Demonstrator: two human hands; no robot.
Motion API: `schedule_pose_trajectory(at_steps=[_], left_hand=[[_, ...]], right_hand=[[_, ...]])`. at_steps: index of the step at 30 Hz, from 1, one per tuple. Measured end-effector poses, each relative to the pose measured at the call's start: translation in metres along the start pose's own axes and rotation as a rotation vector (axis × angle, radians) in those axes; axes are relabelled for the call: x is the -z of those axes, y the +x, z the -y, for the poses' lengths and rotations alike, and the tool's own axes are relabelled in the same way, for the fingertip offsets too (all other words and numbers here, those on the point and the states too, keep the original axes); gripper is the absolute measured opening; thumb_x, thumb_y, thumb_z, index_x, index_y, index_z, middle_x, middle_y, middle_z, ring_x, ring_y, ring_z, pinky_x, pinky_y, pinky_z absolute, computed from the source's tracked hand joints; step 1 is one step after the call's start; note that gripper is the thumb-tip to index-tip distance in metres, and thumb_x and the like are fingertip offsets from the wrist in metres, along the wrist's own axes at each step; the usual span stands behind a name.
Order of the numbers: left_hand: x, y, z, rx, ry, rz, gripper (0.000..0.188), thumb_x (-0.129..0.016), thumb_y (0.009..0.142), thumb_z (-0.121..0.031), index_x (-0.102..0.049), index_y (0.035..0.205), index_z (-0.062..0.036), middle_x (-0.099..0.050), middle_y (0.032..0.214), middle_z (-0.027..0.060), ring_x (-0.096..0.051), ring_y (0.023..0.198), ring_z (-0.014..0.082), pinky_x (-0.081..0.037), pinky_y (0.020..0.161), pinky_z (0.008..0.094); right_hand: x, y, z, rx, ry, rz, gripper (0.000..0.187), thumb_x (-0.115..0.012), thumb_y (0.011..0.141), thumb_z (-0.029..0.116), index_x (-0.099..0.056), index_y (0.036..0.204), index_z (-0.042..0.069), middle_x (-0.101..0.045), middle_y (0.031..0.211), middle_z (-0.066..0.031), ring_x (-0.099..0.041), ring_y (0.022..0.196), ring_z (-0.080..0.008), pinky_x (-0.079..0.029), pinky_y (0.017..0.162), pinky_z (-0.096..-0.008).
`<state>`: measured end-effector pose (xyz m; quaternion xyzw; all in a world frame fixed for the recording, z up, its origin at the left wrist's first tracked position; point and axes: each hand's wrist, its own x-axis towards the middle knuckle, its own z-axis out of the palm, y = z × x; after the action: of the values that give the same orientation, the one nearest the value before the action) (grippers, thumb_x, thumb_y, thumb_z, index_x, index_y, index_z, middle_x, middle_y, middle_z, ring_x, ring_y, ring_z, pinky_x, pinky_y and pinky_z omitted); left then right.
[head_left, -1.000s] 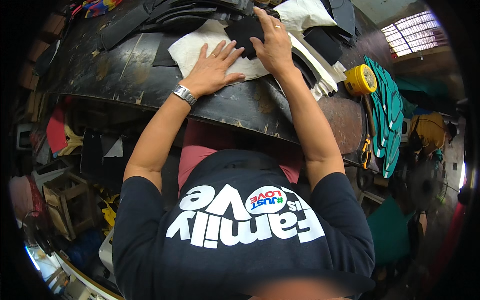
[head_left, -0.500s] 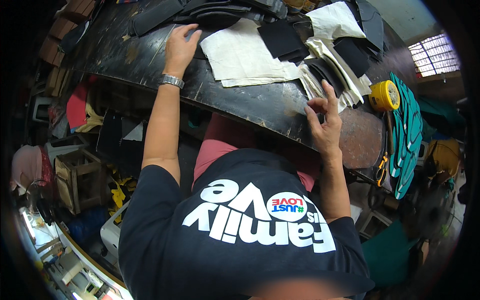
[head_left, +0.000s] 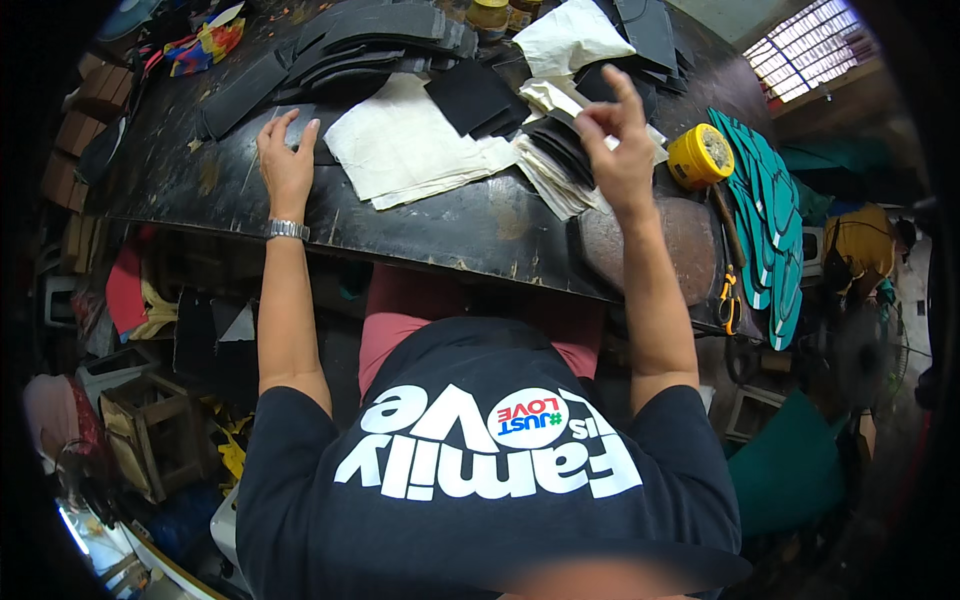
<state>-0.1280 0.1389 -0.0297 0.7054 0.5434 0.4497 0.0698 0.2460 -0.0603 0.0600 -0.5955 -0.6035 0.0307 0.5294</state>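
Observation:
My left hand, a metal watch on its wrist, is over the dark worktable with its fingers loosely bent and apart. A dark flat piece lies close by its thumb, left of a stack of off-white cloth pieces. Black square pieces rest on top of that stack. My right hand is raised with its forefinger stretched out, empty as far as I can see. Beneath and beside it sits a second pile of cloth with dark pieces on it, partly hidden by the hand.
Stacked dark grey curved pieces lie at the back. A yellow tub, a brown slab, orange-handled scissors and teal cut pieces are at the right. A wooden stool stands on the floor at left.
My right hand has lifted farther over the table toward the cloth pile and its forefinger has straightened. My left hand stays near the dark flat piece. The whole view has shifted.

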Motion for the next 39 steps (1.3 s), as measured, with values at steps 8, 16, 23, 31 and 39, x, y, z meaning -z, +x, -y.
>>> schedule_pose_trajectory(at_steps=[8, 16, 23, 31, 39], left_hand=[[0.007, -0.06, -0.106, -0.355, -0.273, 0.21, 0.022, -0.077, 0.089, -0.016, -0.076, 0.11, -0.0112, -0.062, 0.128, 0.0123, -0.058, 0.122, 0.0319, -0.044, 0.106, 0.0419], [0.008, -0.097, -0.142, -0.261, -0.539, 0.498, 0.023, -0.077, 0.087, -0.007, -0.075, 0.109, -0.0068, -0.064, 0.125, 0.0112, -0.062, 0.119, 0.0269, -0.05, 0.1, 0.0367], [-0.003, -0.095, -0.145, -0.009, -0.804, 0.564, 0.034, -0.074, 0.095, -0.014, -0.067, 0.125, 0.0009, -0.065, 0.13, 0.0118, -0.062, 0.122, 0.0246, -0.047, 0.105, 0.0333], [-0.012, -0.098, -0.134, 0.528, -1.343, 0.706, 0.055, -0.074, 0.095, -0.012, -0.051, 0.143, 0.0034, -0.067, 0.128, 0.011, -0.066, 0.114, 0.0172, -0.053, 0.097, 0.0315], [0.018, -0.109, -0.126, 0.279, -0.857, 0.64, 0.07, -0.074, 0.09, -0.003, -0.043, 0.153, -0.0012, -0.061, 0.139, 0.0129, -0.06, 0.123, 0.0208, -0.047, 0.106, 0.0346]], right_hand=[[0.002, 0.101, -0.084, -0.017, -0.535, -0.207, 0.07, -0.073, 0.089, 0.016, -0.044, 0.153, 0.016, -0.072, 0.118, -0.0146, -0.067, 0.111, -0.0335, -0.051, 0.1, -0.0444], [-0.007, 0.108, -0.096, -0.1, -0.626, -0.173, 0.053, -0.068, 0.086, 0.008, -0.059, 0.138, 0.014, -0.073, 0.101, -0.0098, -0.063, 0.098, -0.0319, -0.047, 0.094, -0.0473], [-0.003, 0.039, -0.01, 0.21, 0.082, -0.238, 0.052, -0.068, 0.091, 0.0, -0.057, 0.141, 0.01, -0.069, 0.097, -0.0049, -0.065, 0.094, -0.0147, -0.051, 0.094, -0.0322], [-0.014, -0.086, 0.037, -0.416, 0.6, 0.117, 0.06, -0.069, 0.091, -0.006, -0.051, 0.147, 0.006, -0.062, 0.109, -0.0072, -0.061, 0.089, -0.0086, -0.053, 0.077, -0.0224], [-0.016, -0.136, 0.048, -0.8, 0.795, 0.235, 0.091, -0.076, 0.083, -0.006, -0.029, 0.16, 0.01, -0.063, 0.096, -0.0076, -0.061, 0.075, -0.0071, -0.05, 0.064, -0.0193]])
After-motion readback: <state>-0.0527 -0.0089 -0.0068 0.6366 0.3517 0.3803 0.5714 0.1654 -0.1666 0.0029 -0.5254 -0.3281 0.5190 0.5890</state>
